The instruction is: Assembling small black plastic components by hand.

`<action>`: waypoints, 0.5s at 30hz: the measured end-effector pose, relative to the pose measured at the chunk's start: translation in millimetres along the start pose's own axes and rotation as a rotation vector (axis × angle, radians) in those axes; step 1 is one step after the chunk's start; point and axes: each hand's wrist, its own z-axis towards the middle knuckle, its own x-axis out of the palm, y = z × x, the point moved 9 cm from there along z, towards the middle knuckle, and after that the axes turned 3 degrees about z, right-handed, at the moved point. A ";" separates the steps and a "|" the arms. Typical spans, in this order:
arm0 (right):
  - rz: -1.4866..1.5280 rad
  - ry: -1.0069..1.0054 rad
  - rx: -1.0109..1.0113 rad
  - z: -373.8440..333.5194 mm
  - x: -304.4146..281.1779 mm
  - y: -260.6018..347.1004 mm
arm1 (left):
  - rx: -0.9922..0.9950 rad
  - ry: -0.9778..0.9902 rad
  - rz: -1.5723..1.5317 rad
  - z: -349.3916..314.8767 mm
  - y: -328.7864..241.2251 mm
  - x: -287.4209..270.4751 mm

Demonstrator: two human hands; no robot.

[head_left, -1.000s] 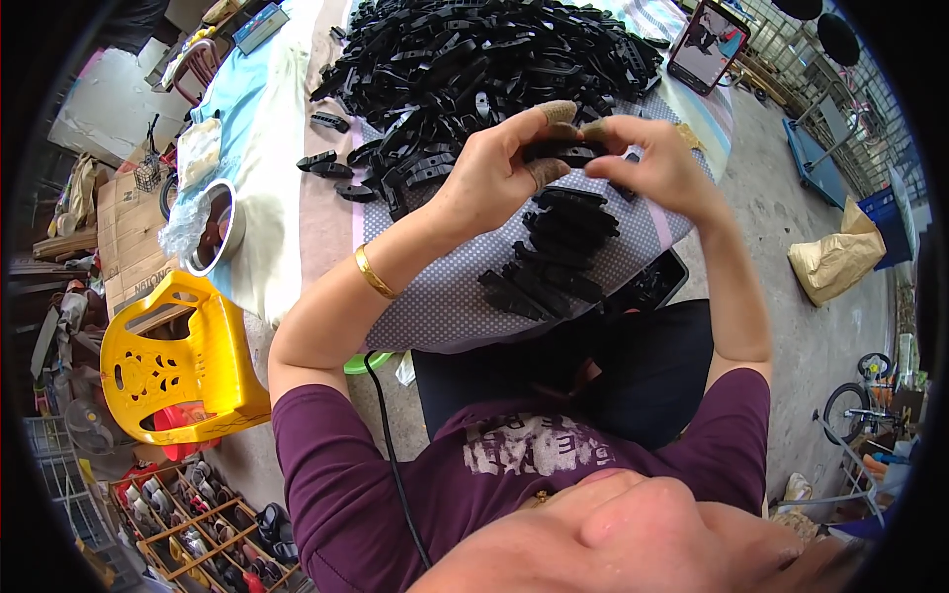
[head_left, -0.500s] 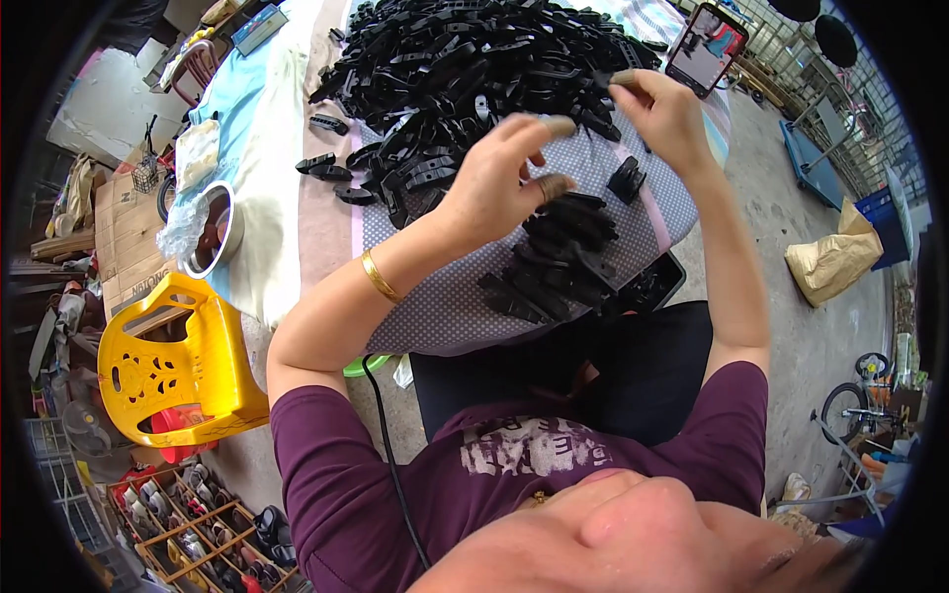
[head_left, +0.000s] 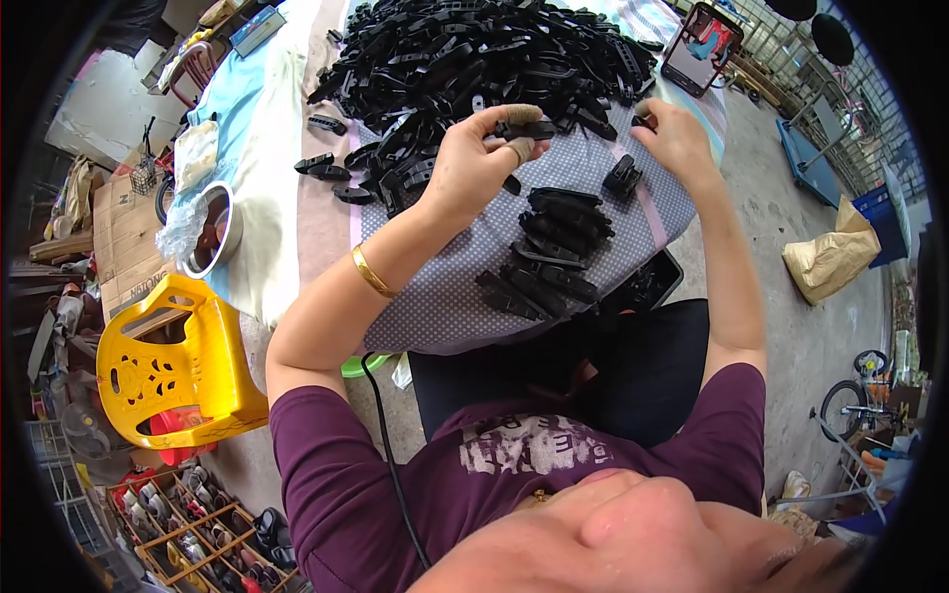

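A long black plastic piece is pinched between the thumb and fingers of my left hand, whose fingertips wear tan covers. My right hand, also closed, grips a small black part that mostly hides behind its fingers. Beyond both hands rises a large heap of black plastic pieces. Closer to me, rows of similar pieces lie grouped side by side on the dotted cloth. A short black cluster rests just below my right hand.
A phone stands at the table's far right corner. Under the right edge sits a black bin with dark pieces. At left are a yellow chair and a round container; a tan sack is on the floor at right.
My left hand has closed on a black piece and shifted slightly left. My right hand has drawn back from the heap with a small black part.
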 end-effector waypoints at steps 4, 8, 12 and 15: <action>0.686 -0.208 -0.257 -7.9 -25.7 26.0 | -0.064 0.044 -0.065 -2.5 8.8 4.2; 1.208 0.140 -0.195 -37.9 -40.0 103.4 | -0.128 0.023 -0.055 -7.0 16.4 1.4; 1.041 -0.079 -0.436 -46.1 -42.9 120.7 | -0.034 0.129 0.062 -6.1 8.9 13.7; 0.883 -0.130 -0.538 -49.1 -47.6 123.4 | 0.016 0.181 0.120 -5.6 6.9 14.2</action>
